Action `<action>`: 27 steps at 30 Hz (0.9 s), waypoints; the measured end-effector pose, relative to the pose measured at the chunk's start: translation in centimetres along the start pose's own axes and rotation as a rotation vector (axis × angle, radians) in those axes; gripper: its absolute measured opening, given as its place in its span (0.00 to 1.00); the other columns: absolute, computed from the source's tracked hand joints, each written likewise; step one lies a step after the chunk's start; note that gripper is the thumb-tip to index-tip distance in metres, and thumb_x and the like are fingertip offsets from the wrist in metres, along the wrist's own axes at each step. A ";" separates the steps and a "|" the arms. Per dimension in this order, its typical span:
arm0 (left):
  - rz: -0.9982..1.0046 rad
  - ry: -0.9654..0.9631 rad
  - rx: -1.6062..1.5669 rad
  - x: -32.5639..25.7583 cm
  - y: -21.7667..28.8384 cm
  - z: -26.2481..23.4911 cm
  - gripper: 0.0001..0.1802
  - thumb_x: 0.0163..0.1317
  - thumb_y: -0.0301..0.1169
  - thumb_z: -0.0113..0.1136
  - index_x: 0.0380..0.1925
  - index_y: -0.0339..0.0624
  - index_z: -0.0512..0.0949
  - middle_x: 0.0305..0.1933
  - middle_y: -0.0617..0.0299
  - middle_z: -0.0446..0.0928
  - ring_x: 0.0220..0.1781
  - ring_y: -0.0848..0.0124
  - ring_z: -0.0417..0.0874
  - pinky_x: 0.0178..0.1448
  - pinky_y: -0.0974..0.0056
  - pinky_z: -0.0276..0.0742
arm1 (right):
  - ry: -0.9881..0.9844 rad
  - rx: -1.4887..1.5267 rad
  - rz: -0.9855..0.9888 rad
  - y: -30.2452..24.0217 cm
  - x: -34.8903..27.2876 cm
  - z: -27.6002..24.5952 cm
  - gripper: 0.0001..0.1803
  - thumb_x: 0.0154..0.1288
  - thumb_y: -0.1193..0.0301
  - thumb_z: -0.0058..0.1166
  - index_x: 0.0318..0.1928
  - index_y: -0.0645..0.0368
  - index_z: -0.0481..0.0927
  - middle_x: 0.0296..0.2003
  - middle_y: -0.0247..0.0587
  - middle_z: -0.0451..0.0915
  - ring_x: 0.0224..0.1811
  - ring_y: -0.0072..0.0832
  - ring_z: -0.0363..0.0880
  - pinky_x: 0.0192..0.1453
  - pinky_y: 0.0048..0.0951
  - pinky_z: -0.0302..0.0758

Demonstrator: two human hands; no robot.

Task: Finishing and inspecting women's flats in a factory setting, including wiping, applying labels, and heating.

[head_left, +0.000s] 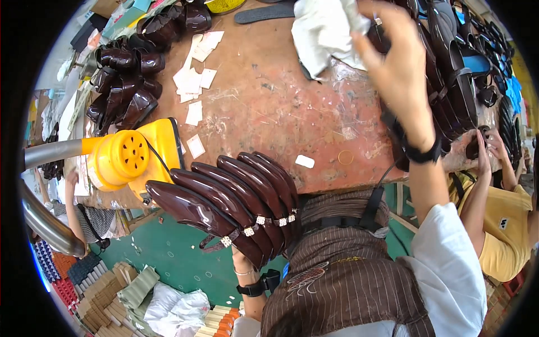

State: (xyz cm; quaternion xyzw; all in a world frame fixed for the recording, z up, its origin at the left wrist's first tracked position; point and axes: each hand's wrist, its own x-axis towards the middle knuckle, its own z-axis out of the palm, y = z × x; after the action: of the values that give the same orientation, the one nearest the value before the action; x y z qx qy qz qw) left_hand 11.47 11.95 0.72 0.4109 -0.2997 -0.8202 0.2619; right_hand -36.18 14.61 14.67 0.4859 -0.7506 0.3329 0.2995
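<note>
My left hand is wrapped round a row of glossy dark brown strap shoes, nested side by side with small jewelled buckles showing. Most of its fingers are hidden under the shoes, which hang over the table's near edge. Slightly blurred, my right hand is raised over the table's right side with thumb and fingers spread apart. Part of a dark shoe shows between them; I cannot tell whether they touch it. Just left of that hand lies a crumpled white cloth.
A yellow machine with a metal pipe stands at the left. More dark shoes are heaped at the table's far left and along its right side. White paper pieces are scattered about. A person in yellow works at the right.
</note>
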 end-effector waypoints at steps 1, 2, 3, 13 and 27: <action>0.027 0.063 0.065 -0.4 1.3 1.5 0.27 0.57 0.30 0.52 0.59 0.34 0.70 0.56 0.52 0.76 0.55 0.58 0.80 0.60 0.56 0.78 | -0.159 0.138 0.205 -1.7 -2.8 0.6 0.13 0.55 0.71 0.63 0.42 0.58 0.81 0.36 0.48 0.81 0.40 0.48 0.80 0.44 0.41 0.77; 0.050 0.107 0.125 -0.6 1.9 2.4 0.28 0.57 0.30 0.52 0.60 0.34 0.69 0.57 0.52 0.76 0.55 0.58 0.80 0.61 0.56 0.77 | -0.367 0.220 0.364 -3.5 -4.4 0.0 0.07 0.56 0.71 0.61 0.36 0.56 0.83 0.32 0.48 0.82 0.36 0.48 0.82 0.41 0.41 0.78; 0.062 0.002 0.079 -0.2 2.2 1.0 0.29 0.57 0.31 0.53 0.61 0.35 0.68 0.58 0.52 0.76 0.56 0.58 0.80 0.62 0.55 0.76 | -0.518 0.228 0.356 -3.5 -6.9 0.5 0.04 0.58 0.71 0.58 0.33 0.55 0.84 0.30 0.49 0.82 0.33 0.48 0.83 0.38 0.43 0.79; 0.038 -0.053 0.388 6.2 8.3 17.4 0.30 0.50 0.23 0.71 0.54 0.33 0.70 0.46 0.56 0.79 0.46 0.67 0.81 0.54 0.64 0.76 | -0.637 0.035 0.489 -4.0 -15.9 1.9 0.05 0.54 0.75 0.60 0.32 0.59 0.78 0.31 0.45 0.77 0.37 0.47 0.80 0.38 0.46 0.77; 0.235 -0.106 0.565 11.4 8.7 18.3 0.47 0.53 0.22 0.68 0.70 0.26 0.52 0.64 0.49 0.69 0.64 0.64 0.71 0.68 0.63 0.66 | -0.432 0.951 1.041 -3.0 -10.8 -3.0 0.07 0.68 0.76 0.56 0.43 0.67 0.80 0.33 0.39 0.85 0.38 0.21 0.84 0.44 0.22 0.79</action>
State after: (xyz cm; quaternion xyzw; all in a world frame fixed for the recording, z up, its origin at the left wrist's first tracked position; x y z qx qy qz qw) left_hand -8.13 3.34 9.83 0.3864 -0.5746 -0.6889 0.2144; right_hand -29.25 21.80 8.78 0.1988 -0.7009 0.6182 -0.2951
